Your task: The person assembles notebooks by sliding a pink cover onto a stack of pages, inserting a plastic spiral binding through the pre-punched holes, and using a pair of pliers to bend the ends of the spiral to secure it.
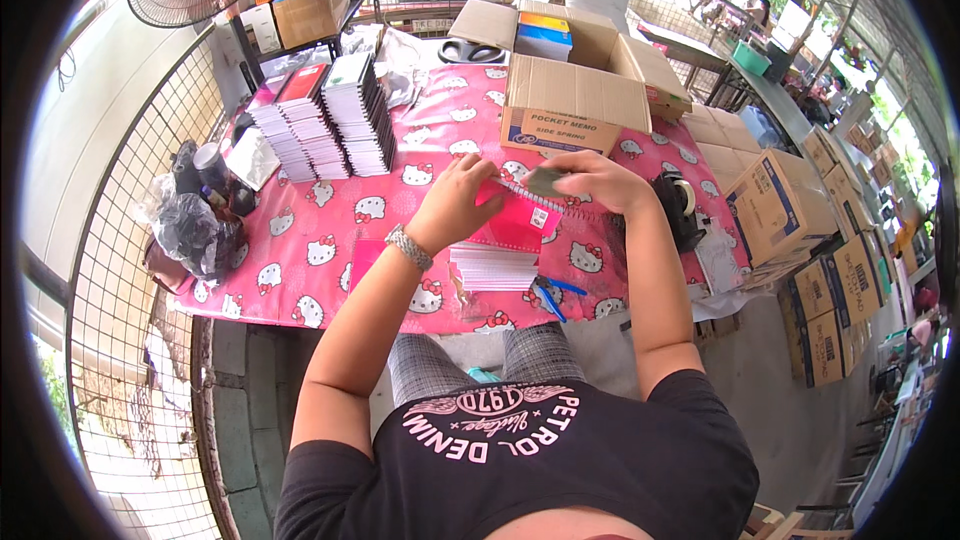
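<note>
A pink-red notebook (pixel 508 224) lies on top of a white stack of paper pads (pixel 492 270) in front of me. My left hand (pixel 462 198) grips the notebook by its far left edge. A spiral wire (pixel 530 197) runs along the far edge, and its loose end trails to the right. Beside that edge, my right hand (pixel 607 185) pinches a small dark grey-green flat piece (pixel 543 182) whose kind I cannot make out. Blue-handled pliers (pixel 556 298) lie open at the stack's near right corner.
Tall stacks of spiral notebooks (pixel 305 120) stand at the far left, with a plastic bag (pixel 200 235) nearer. An open carton (pixel 570 105) is beyond my hands. A black tape dispenser (pixel 678 212) sits right of my right arm; cartons (pixel 780 205) are stacked past the table (pixel 300 285).
</note>
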`<state>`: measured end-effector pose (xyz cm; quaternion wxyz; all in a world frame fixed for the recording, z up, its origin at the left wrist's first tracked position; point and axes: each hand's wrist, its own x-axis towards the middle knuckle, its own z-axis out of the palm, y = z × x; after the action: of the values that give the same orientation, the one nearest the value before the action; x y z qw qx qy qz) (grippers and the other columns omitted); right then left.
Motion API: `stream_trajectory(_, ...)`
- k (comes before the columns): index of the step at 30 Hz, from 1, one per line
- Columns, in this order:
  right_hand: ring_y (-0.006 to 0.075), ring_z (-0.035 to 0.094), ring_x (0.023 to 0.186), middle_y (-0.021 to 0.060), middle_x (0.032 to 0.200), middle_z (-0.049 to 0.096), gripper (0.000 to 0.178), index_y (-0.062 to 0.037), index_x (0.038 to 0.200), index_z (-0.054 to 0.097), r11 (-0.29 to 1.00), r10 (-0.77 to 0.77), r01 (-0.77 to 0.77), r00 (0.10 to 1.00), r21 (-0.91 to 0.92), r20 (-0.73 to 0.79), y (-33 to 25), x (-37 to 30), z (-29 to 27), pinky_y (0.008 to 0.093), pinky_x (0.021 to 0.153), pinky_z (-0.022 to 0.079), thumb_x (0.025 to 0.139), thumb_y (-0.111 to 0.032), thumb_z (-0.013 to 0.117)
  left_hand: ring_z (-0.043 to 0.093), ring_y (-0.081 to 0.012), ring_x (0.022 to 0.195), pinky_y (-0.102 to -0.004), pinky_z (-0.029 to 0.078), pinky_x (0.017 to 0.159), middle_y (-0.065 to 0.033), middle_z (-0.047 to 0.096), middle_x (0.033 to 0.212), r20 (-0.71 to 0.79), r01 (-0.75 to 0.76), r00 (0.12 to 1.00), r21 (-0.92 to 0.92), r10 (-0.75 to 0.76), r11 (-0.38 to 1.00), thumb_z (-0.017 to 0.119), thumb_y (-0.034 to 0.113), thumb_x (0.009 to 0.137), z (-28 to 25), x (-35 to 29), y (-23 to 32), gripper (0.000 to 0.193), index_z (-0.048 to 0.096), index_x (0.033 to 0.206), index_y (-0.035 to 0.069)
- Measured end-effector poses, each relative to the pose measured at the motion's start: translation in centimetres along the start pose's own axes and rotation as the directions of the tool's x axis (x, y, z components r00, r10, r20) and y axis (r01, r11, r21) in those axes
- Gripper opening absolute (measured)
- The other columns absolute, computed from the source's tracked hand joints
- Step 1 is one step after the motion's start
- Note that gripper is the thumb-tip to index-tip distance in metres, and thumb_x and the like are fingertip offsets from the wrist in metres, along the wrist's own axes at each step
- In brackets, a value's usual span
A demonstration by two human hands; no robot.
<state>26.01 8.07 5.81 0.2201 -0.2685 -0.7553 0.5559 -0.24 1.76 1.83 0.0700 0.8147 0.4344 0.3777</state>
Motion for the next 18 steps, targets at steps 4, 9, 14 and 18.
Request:
stream_trajectory(4,0.0175,0.063,0.100,0.0096,0.118,0.068,0.046,0.0032,0.122,0.064,0.802,-0.211,0.164,0.977,0.575,0.014,-0.7,0.4,1.4,0.0334,0.097,0.047,0.081,-0.019,0.066,0.063,-0.0319,0.091,-0.0374,0.052,0.079,-0.0149,0.060,0.100,0.045,0.002,0.999,-0.143,0.004,0.990,0.073,0.010,0.082,-0.3,0.0,-0.6,0.027,0.060,0.103,0.001)
stream_trajectory(9,0.0171,0.062,0.100,0.0084,0.113,0.068,0.044,0.0009,0.118,0.068,0.998,-0.018,0.024,0.994,0.058,-0.105,-0.2,1.3,0.9,0.0323,0.096,0.046,0.078,-0.016,0.068,0.064,-0.0312,0.090,-0.0376,0.052,0.079,-0.0159,0.064,0.097,0.111,0.096,0.991,-0.272,-0.067,0.957,0.075,0.010,0.080,-0.8,0.6,0.1,0.029,0.061,0.103,0.002)
stream_trajectory(14,0.0162,0.061,0.105,0.0092,0.115,0.067,0.043,0.0024,0.117,0.067,0.918,-0.148,0.143,0.989,0.370,-0.014,0.5,1.3,1.1,0.0310,0.098,0.046,0.079,-0.016,0.068,0.066,-0.0306,0.089,-0.0381,0.052,0.079,-0.0155,0.067,0.095,0.121,0.131,0.988,-0.283,-0.100,0.950,0.076,0.010,0.080,-1.2,0.7,0.2,0.028,0.062,0.103,0.002)
stream_trajectory(18,0.0150,0.063,0.101,0.0086,0.113,0.068,0.043,0.0013,0.117,0.067,0.930,-0.150,0.126,0.988,0.345,0.045,1.3,2.0,1.2,0.0296,0.091,0.048,0.083,-0.024,0.069,0.062,-0.0180,0.077,-0.0319,0.051,0.071,-0.0105,0.067,0.088,0.090,0.157,0.987,-0.299,-0.136,0.941,0.076,0.011,0.082,-1.8,0.3,-0.1,0.026,0.062,0.102,0.002)
